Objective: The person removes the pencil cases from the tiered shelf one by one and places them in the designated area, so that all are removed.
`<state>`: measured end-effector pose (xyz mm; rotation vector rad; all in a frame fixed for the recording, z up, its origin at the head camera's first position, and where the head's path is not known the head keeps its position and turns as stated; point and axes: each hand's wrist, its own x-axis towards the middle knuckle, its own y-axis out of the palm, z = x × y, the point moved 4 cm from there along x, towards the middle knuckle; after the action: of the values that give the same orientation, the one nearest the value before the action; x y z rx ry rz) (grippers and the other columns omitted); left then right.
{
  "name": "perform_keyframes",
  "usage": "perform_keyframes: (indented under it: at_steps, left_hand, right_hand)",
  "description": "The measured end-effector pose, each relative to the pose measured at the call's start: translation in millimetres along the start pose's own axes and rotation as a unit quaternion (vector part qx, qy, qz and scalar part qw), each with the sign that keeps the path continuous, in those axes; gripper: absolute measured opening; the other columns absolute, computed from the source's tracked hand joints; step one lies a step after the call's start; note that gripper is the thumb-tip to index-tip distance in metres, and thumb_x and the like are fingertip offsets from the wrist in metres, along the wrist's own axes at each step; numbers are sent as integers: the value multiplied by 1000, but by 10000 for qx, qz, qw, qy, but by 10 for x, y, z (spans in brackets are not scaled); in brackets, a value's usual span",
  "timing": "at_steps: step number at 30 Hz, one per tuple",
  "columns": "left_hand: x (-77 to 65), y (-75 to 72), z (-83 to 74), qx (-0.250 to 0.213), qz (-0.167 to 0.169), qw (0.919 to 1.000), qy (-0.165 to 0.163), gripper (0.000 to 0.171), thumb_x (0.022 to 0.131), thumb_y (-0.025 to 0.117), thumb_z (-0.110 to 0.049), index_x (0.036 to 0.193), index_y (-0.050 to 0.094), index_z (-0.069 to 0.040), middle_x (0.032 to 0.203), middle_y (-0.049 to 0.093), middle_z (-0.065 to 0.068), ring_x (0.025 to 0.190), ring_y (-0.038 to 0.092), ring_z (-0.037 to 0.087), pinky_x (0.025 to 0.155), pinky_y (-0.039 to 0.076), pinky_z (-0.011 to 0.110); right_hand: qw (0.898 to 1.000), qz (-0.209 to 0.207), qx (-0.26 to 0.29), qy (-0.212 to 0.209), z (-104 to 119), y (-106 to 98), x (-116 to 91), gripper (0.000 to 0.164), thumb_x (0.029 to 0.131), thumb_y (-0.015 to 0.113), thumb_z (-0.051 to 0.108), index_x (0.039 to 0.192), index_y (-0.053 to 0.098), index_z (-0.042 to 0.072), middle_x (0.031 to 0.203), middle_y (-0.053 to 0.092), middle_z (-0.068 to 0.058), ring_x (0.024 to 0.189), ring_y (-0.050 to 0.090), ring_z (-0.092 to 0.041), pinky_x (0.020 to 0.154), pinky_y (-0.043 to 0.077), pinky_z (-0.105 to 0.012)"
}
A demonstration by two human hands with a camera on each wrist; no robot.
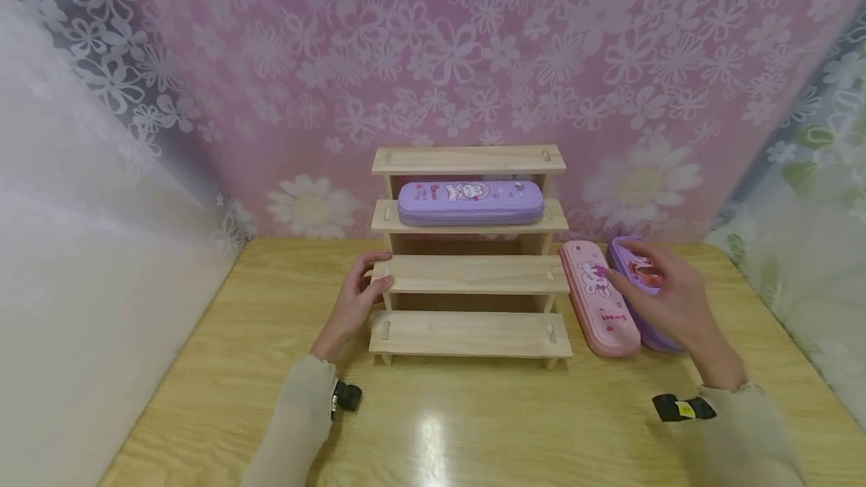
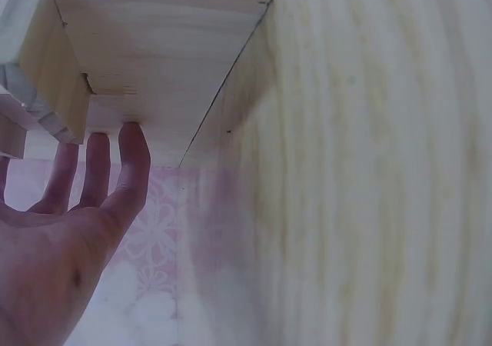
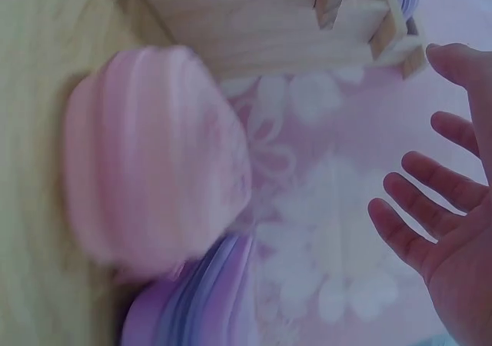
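A pale wooden stepped rack (image 1: 470, 274) stands on the table, and its left side is held by my left hand (image 1: 353, 295). The thumb lies at the end of the second step from the bottom; in the left wrist view, fingertips (image 2: 132, 134) touch the side panel. A lilac pencil case (image 1: 470, 203) with a cartoon print lies along the second step from the top. To the right of the rack lie a pink pencil case (image 1: 598, 297) with a bunny and a purple one (image 1: 639, 269), partly hidden. Above these two hovers my right hand (image 1: 676, 299), fingers spread and holding nothing.
The wood-grained table (image 1: 433, 412) reaches forward to a pink flowered backdrop (image 1: 440, 58). White curtain-like cloth (image 1: 88, 246) hangs on the left side, and a floral one (image 1: 822, 194) borders the right. Both lower steps of the rack show bare wood.
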<state>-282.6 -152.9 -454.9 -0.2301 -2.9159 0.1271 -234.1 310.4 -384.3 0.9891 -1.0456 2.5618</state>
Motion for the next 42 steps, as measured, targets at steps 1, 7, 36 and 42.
perform_keyframes:
  at_steps: [1, 7, 36, 42]
  left_hand:
    - [-4, 3, 4, -3, 10, 10000, -3, 41, 102, 59, -13, 141, 51, -10, 138, 51, 17, 107, 60, 21, 90, 57, 53]
    - [-4, -7, 39, 37, -15, 10000, -16, 39, 103, 59, -15, 141, 52, -13, 136, 52, 15, 109, 59, 25, 91, 58, 48]
    - [25, -8, 44, 73, 40, 10000, -9, 38, 103, 60, -18, 140, 52, -16, 138, 50, 12, 112, 59, 26, 93, 57, 42]
    - [21, -17, 55, 67, 34, 10000, -20, 38, 103, 60, -17, 140, 52, -15, 138, 50, 13, 112, 59, 24, 93, 57, 42]
  right_hand:
    - [10000, 35, -2, -61, 26, 25, 34, 55, 76, 86, 0, 127, 70, 7, 122, 62, 24, 103, 55, 16, 81, 43, 1]
    - [9977, -131, 98, -655, 216, 198, 245, 57, 72, 86, 0, 126, 69, 2, 118, 71, -19, 111, 53, 15, 89, 41, -4]
    - [9937, 89, 758, -818, 599, 890, 917, 55, 77, 86, 0, 127, 65, -2, 129, 60, -24, 112, 60, -31, 94, 49, -11]
    - [9961, 150, 550, -668, 594, 953, 933, 54, 78, 87, 7, 128, 66, 1, 128, 59, -23, 103, 65, -31, 88, 45, -5]
